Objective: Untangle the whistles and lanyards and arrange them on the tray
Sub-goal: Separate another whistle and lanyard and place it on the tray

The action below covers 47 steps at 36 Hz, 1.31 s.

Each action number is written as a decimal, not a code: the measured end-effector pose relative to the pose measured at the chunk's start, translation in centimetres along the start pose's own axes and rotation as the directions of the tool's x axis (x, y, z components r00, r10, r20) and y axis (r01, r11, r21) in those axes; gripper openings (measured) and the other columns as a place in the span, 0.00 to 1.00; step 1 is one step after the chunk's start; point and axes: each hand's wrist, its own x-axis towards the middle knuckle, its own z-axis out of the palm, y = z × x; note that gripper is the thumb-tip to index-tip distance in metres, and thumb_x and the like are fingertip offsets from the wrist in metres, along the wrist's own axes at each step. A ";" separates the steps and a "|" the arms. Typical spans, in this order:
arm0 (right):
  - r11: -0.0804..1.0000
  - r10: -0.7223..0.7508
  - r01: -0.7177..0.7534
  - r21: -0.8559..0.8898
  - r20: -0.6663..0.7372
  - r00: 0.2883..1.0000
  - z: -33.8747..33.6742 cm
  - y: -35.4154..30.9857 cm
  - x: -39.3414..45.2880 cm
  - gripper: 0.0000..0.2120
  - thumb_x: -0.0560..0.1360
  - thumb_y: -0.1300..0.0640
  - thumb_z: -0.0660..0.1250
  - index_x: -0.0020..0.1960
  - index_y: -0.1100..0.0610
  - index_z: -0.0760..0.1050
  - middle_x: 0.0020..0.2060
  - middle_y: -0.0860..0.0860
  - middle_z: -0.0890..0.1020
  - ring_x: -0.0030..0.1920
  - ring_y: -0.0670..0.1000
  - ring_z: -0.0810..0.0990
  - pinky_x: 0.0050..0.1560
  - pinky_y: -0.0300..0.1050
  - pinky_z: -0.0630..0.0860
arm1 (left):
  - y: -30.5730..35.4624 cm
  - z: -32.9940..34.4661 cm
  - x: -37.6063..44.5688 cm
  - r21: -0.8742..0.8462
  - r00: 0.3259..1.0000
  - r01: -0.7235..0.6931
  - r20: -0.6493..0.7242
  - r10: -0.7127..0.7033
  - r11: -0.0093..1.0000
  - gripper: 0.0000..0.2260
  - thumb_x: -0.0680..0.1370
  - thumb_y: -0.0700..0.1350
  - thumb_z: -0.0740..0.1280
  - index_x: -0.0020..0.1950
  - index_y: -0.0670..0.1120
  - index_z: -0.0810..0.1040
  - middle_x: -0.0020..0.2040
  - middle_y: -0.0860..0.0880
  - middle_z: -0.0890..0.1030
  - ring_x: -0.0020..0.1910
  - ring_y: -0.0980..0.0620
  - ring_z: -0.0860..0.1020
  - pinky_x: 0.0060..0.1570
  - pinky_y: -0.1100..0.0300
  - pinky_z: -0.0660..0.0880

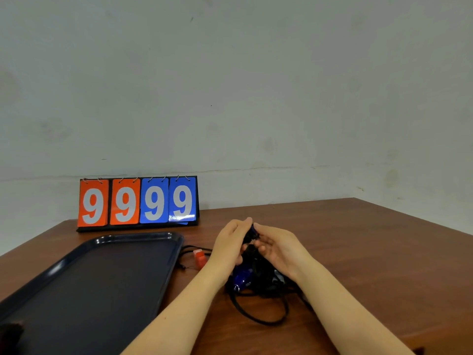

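A tangle of black lanyards (258,298) lies on the wooden table, partly lifted between my hands. A blue whistle (243,275) hangs in the tangle below my left hand (230,242), and a second dark blue whistle (254,233) sits at my fingertips. Both hands pinch the top of the bundle; my right hand (279,248) grips cords from the right. A red whistle (200,257) with its thin cord lies on the table just right of the dark blue tray (143,238). The tray holds nothing that I can see.
A flip scoreboard (138,202) showing 9 9 9 9 in orange and blue stands behind the tray near the wall. The table's (371,239) back edge meets a pale wall; its right edge slopes down at the far right.
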 end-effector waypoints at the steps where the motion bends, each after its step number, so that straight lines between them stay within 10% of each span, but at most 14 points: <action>1: 1.000 -0.014 0.014 -0.002 0.015 1.000 0.0 0.0 0.0 0.12 0.76 0.61 0.68 0.55 0.68 0.79 0.37 0.55 0.80 0.33 0.47 0.78 0.31 0.36 0.74 | -0.1 -0.1 0.0 0.001 1.000 -0.022 0.003 0.022 1.000 0.11 0.80 0.53 0.63 0.45 0.46 0.75 0.31 0.51 0.70 0.24 0.59 0.65 0.21 0.67 0.59; 13: 0.954 -0.191 0.195 -0.226 0.039 0.981 0.7 0.1 -0.4 0.06 0.77 0.67 0.64 0.52 0.65 0.79 0.35 0.56 0.81 0.38 0.50 0.79 0.42 0.41 0.77 | 0.6 -0.3 -0.5 -0.361 0.995 0.087 -0.018 -0.100 0.929 0.10 0.80 0.47 0.60 0.47 0.41 0.73 0.24 0.49 0.68 0.20 0.57 0.61 0.19 0.66 0.54; 23: 0.591 -0.406 0.328 -0.737 0.079 0.910 0.9 1.1 -0.7 0.07 0.76 0.62 0.65 0.44 0.51 0.78 0.39 0.48 0.81 0.38 0.43 0.79 0.38 0.31 0.73 | 0.8 -0.2 -0.5 -0.539 0.994 0.111 0.071 -0.086 0.835 0.12 0.80 0.47 0.58 0.40 0.43 0.70 0.24 0.50 0.63 0.18 0.57 0.57 0.15 0.67 0.53; 47: 0.688 -0.507 0.441 -0.576 0.053 0.860 1.2 0.9 -0.8 0.05 0.75 0.60 0.69 0.48 0.51 0.80 0.41 0.49 0.84 0.43 0.46 0.83 0.41 0.36 0.78 | 0.6 -0.3 -0.6 -0.549 0.981 0.195 0.100 -0.168 0.813 0.12 0.79 0.50 0.63 0.48 0.41 0.73 0.26 0.48 0.68 0.21 0.56 0.61 0.17 0.68 0.56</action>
